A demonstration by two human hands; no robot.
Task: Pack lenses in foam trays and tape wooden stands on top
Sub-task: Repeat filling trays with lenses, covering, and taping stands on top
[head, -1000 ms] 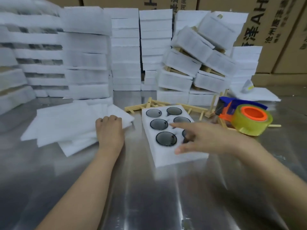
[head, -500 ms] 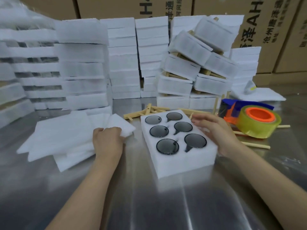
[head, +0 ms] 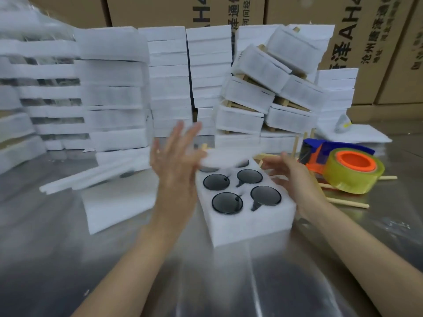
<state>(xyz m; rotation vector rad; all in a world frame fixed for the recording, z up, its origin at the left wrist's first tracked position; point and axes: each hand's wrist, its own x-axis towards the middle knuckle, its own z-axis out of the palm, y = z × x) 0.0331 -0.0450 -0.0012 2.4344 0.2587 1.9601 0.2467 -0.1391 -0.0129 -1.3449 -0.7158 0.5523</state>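
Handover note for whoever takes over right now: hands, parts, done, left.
Left hand: raised beside the tray, fingers straight and spread, blurred. A blurred foam sheet covers the tray's far end by its fingertips; whether it is held is unclear.
Right hand: open, resting on the far right edge of the foam tray.
Done: lenses sit in the tray's pockets.
Left: cover the tray, set wooden stands on top, tape with the tape dispenser on the right.

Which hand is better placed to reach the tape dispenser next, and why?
Probably the right hand: it is beside the tape dispenser, while the left hand is raised left of the foam tray.
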